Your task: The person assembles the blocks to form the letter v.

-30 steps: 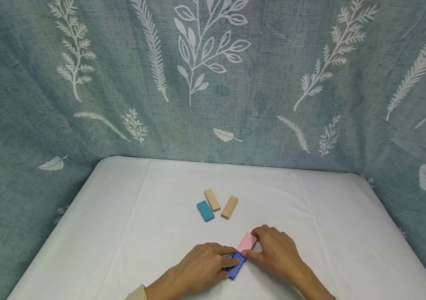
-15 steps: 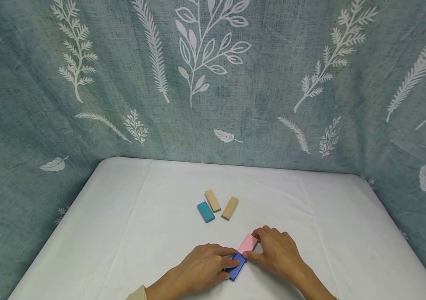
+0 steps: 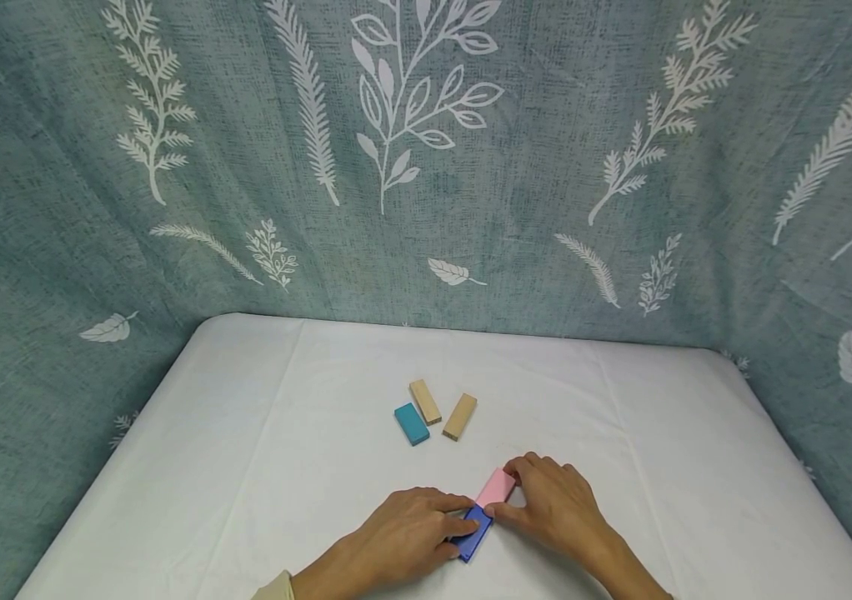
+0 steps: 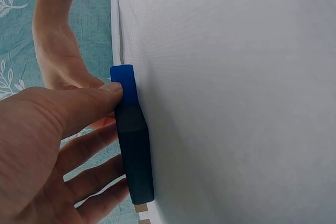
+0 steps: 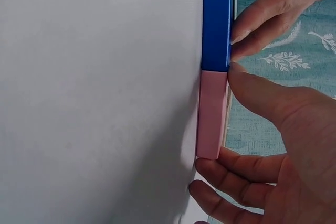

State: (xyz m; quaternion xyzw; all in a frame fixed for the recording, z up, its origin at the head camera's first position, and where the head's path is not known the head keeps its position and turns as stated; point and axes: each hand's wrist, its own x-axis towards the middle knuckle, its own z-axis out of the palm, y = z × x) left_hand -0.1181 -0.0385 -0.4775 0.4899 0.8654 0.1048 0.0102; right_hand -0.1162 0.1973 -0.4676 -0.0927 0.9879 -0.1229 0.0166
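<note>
A blue block (image 3: 474, 542) is lying end to end with a pink block (image 3: 496, 487) between the two grips, apparently so they are forming one straight line. The left grip (image 3: 414, 531) is holding the blue block, thumb and fingers spread along it, probably to stop it sliding. The right grip (image 3: 555, 504) is grasping the pink block, thumb by the seam and fingers at the far end, likely for alignment. Beyond both grips, a teal block (image 3: 412, 423), a wooden block (image 3: 424, 402) and another wooden block (image 3: 459, 417) are resting on the white-covered bench (image 3: 306, 467), perhaps leaving working room.

L hand (image 4: 39, 135): thumb on blue blk (image 4: 127, 85), fingers by dark pt (image 4: 135, 156) below blk; R hand (image 4: 71, 69) beside blk.
</note>
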